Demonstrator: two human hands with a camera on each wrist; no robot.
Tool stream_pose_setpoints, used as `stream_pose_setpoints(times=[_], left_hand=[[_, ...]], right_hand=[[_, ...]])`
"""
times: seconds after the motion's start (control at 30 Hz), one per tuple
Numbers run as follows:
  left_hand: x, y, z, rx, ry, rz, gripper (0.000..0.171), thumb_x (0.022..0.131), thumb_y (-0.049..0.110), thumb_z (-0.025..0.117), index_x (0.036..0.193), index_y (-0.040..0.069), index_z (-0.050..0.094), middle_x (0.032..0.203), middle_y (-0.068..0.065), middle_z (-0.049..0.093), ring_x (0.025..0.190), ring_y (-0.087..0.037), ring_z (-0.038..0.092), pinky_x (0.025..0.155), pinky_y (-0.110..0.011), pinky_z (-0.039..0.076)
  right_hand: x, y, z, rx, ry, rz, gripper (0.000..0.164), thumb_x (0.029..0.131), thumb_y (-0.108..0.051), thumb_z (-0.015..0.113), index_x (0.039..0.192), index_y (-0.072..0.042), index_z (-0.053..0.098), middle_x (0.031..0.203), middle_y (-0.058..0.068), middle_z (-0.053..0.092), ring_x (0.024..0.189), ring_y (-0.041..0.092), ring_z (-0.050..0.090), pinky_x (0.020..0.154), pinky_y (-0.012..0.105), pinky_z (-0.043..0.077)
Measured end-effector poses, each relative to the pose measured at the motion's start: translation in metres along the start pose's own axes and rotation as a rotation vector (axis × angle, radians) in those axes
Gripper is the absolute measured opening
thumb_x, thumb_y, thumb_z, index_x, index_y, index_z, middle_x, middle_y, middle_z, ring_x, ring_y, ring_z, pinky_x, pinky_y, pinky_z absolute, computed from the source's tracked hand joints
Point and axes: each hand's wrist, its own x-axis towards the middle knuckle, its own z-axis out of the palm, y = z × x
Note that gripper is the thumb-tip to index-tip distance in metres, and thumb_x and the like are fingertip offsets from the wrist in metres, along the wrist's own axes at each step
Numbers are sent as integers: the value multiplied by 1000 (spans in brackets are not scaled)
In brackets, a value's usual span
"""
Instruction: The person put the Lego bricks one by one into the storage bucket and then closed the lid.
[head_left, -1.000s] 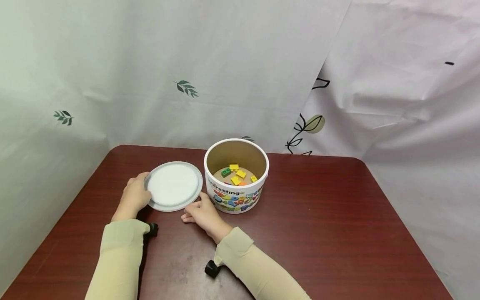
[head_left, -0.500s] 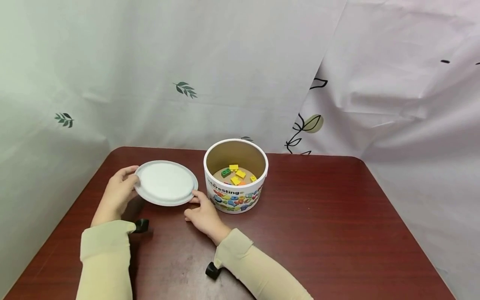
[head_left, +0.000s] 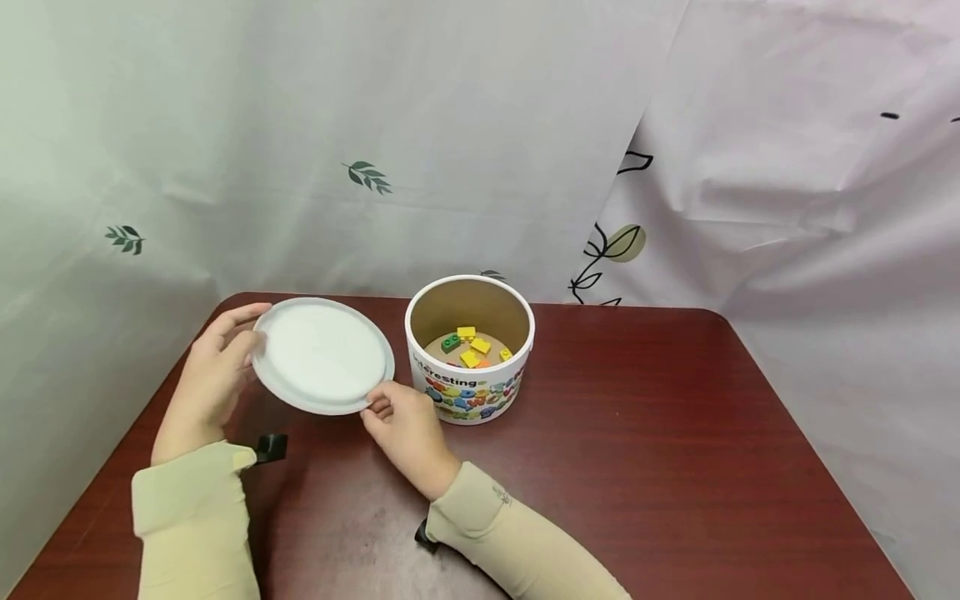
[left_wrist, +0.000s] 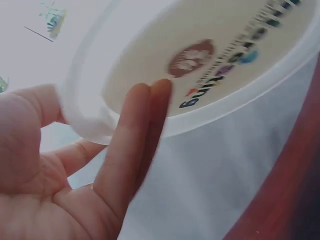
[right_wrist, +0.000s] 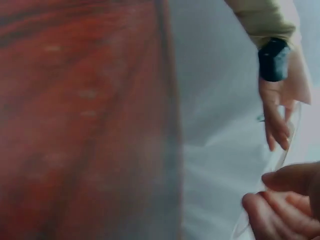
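Observation:
A round white lid (head_left: 324, 350) is held tilted above the table, left of the bucket. My left hand (head_left: 210, 375) grips its left edge, the thumb on the upper face. Fingers of that hand (left_wrist: 125, 145) reach under the lid (left_wrist: 215, 65) in the left wrist view, where printed lettering shows. At the near right edge, my right hand (head_left: 408, 429) pinches the rim between thumb and curled fingers. Beside it stands an open white bucket (head_left: 467, 402) with colourful letters printed round its wall. Several toy bricks (head_left: 480, 346), yellow, green and orange, lie on its floor.
The dark red wooden table (head_left: 637, 450) stretches to the right and toward me. A pale curtain (head_left: 480, 125) with leaf prints hangs behind its far edge. Each wrist wears a black camera strap (head_left: 272, 448).
The lid has risen off the table and shifted left, tilting. My left hand moved left and up with it, while my right hand closed its fingers on the near rim. The bucket stayed put.

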Motion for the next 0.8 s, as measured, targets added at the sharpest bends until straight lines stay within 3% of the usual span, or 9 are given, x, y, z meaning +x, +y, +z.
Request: stream_pose_setpoints(times=[0.1,0.27,0.4,0.53,0.63,0.8], left_hand=[[-4,6,1,-115,4,93,36,107,25,52,140,11,56,125,-1,53,91,-9,64,69,-19,58],[-14,17,9,-130,34,304,45,109,31,47,145,5,52,131,-6,54,98,-12,62,78,-15,55],[-17,23,21,-174,71,411,44,109,27,48,145,3,53,127,-11,56,100,-16,59,83,-17,53],[-18,24,32,-201,147,501,38,103,15,60,138,0,61,117,-11,59,99,-16,59,86,-19,50],[-16,24,40,-185,197,545,36,96,1,68,132,-3,65,117,-8,56,102,-16,60,91,-19,49],[-12,21,58,-135,178,508,40,92,-10,66,131,0,65,123,-7,60,108,-17,63,90,-19,51]], right_hand=[[2,-7,-8,-58,52,-181,13,85,-4,81,91,-7,69,82,0,70,73,1,65,70,4,47],[8,-19,-25,-135,189,-477,14,84,-1,77,90,-8,67,77,-3,62,75,7,58,73,5,44],[14,-29,-44,-86,302,-580,17,81,4,73,93,-6,66,76,-1,58,73,9,58,72,7,48],[20,-33,-63,128,340,-517,18,80,7,71,95,-2,67,73,5,60,67,12,60,63,15,55],[23,-33,-76,338,308,-382,15,81,8,70,95,2,66,69,8,59,57,12,58,52,19,54],[28,-28,-99,600,253,-158,15,86,5,67,99,11,63,69,3,56,45,9,53,43,22,49]])
